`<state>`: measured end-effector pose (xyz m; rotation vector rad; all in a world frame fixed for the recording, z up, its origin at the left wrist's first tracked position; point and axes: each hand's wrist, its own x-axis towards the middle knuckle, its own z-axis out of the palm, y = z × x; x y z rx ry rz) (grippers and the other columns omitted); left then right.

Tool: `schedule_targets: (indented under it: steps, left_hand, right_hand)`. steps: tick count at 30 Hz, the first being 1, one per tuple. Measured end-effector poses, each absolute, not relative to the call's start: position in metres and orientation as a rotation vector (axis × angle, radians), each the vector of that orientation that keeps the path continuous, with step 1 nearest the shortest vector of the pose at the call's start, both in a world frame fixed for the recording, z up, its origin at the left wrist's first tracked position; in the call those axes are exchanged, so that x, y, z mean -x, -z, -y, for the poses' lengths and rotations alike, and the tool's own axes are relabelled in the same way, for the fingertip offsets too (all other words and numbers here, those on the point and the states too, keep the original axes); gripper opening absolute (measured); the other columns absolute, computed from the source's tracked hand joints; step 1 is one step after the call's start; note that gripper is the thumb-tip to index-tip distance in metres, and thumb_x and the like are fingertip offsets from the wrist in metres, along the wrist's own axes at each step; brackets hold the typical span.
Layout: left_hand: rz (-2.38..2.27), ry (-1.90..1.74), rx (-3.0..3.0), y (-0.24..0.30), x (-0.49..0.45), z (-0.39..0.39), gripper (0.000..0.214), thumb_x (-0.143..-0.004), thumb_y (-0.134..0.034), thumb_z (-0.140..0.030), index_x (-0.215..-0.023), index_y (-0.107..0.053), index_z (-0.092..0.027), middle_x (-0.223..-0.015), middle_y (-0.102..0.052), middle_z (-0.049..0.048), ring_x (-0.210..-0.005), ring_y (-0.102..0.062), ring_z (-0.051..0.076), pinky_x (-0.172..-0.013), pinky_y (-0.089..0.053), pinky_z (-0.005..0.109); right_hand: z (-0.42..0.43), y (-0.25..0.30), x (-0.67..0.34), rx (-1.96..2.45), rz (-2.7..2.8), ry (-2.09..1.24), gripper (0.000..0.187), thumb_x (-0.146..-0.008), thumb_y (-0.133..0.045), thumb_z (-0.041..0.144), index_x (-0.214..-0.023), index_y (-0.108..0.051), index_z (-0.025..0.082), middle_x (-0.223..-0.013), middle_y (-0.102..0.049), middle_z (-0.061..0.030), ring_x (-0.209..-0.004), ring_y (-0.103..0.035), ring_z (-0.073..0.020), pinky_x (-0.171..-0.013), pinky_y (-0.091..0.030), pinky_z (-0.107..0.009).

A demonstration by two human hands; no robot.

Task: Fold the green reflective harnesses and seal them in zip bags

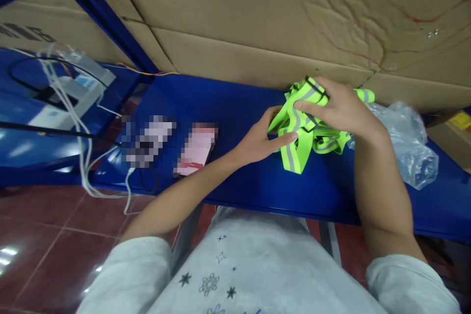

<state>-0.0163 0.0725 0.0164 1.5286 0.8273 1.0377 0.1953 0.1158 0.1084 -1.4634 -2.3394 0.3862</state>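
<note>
A bundle of neon yellow-green reflective straps [294,152], with grey stripes and black edging, is gathered over the blue shelf. My left hand [257,140] grips its left side, thumb across the front and fingers behind. From the upper right my right hand [340,108] holds a folded part of the straps, thumb in front. Some loops hang below the hands, and more straps lie bunched under my right hand. A crumpled clear plastic bag [408,142] lies just right of my right forearm.
The blue shelf [239,181] runs along a cardboard wall [239,19]. To the left lie a phone [196,149], a blurred device [150,140] with a white cable, and power strips [88,83] with tangled cords. A blue post [106,14] rises behind them. A cardboard box [456,137] stands far right.
</note>
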Motion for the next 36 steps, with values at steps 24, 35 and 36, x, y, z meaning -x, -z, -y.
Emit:
schedule_targets:
  steps: [24, 35, 36]
  left_hand:
    - [-1.208, -1.271, -1.886, -0.006, 0.022, -0.075, 0.030, -0.093, -0.070, -0.049, -0.093, -0.060, -0.021, -0.095, -0.066, 0.0035, -0.090, -0.061, 0.019, -0.082, -0.048, 0.033]
    - [-0.815, -1.255, -1.583, -0.003, 0.017, -0.073, 0.066, -0.087, -0.078, -0.043, -0.136, -0.035, -0.028, -0.108, -0.065, 0.0039, -0.085, -0.067, 0.016, -0.073, -0.053, 0.028]
    - [-0.841, -1.317, -1.618, -0.004, 0.017, -0.074, 0.063, -0.086, -0.080, -0.044, -0.132, -0.040, -0.027, -0.118, -0.062, 0.0072, -0.097, -0.067, 0.018, -0.080, -0.054, 0.030]
  right_hand:
    - [-0.114, -0.105, -0.189, 1.539, 2.093, -0.367, 0.058, -0.087, -0.063, 0.073, -0.116, -0.071, 0.023, -0.115, -0.075, -0.0125, -0.113, -0.068, -0.0413, -0.097, -0.052, -0.056]
    - [-0.122, -0.100, -0.198, 1.495, 2.036, -0.375, 0.052, -0.083, -0.072, 0.066, -0.116, -0.069, 0.025, -0.118, -0.076, -0.0082, -0.108, -0.071, -0.0345, -0.096, -0.055, -0.051]
    - [-0.121, -0.099, -0.195, 1.483, 2.062, -0.337, 0.053, -0.085, -0.070, 0.066, -0.118, -0.068, 0.025, -0.118, -0.076, -0.0087, -0.108, -0.070, -0.0351, -0.097, -0.054, -0.052]
